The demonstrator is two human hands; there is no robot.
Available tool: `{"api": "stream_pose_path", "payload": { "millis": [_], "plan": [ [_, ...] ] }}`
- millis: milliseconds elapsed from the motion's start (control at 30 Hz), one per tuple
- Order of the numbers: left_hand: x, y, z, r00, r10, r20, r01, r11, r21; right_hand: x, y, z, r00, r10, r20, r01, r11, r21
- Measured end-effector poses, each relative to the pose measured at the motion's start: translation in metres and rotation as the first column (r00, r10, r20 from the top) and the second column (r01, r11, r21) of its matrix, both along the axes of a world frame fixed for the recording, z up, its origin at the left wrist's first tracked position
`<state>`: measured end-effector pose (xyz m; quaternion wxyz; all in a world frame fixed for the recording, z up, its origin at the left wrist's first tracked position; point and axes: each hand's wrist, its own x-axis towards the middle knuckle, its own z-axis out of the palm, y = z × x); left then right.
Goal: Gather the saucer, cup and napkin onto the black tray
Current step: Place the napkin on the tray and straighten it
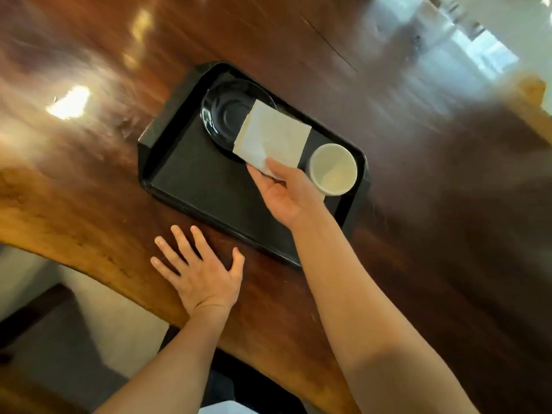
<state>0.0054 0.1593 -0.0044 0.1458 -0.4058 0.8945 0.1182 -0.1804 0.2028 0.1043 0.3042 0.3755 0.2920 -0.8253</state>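
A dark polished wooden table (89, 204) carries everything, and bright light reflections lie on its left part. The left hand (200, 271) rests flat on the table just beside the near edge of the black tray (191, 171), with fingers spread and grasping nothing. On the tray, at its far left corner, sits the black saucer (222, 112). The white napkin (273, 137) lies partly over the right side of the saucer. The right hand (286, 194) reaches over the tray with the arm stretched forward, and it pinches the near corner of the napkin between the thumb and the fingers. Just beside this hand, at the right end of the tray, stands the white cup (333, 169), upright.
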Motion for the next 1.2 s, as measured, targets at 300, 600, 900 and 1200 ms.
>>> {"api": "stream_pose_path", "payload": {
  "millis": [300,600,900,1200],
  "plan": [
    [-0.002,0.001,-0.002,0.999,0.018,0.03,-0.017,1.0,-0.012,0.07,0.016,-0.017,0.984,0.063,0.164,-0.065,0.998,0.005],
    [-0.001,0.002,-0.007,1.0,0.021,0.005,-0.021,0.999,-0.043,0.072,0.023,-0.044,0.977,0.033,0.208,-0.051,0.995,0.083],
    [0.0,0.002,-0.01,1.0,0.025,-0.015,-0.026,0.998,-0.056,0.078,0.026,-0.053,0.959,0.172,0.227,-0.218,0.956,0.195],
    [0.0,0.002,-0.01,0.999,0.021,-0.034,-0.023,0.998,-0.058,0.087,0.04,-0.049,0.963,0.221,0.152,-0.256,0.929,0.267]
  ]
}}
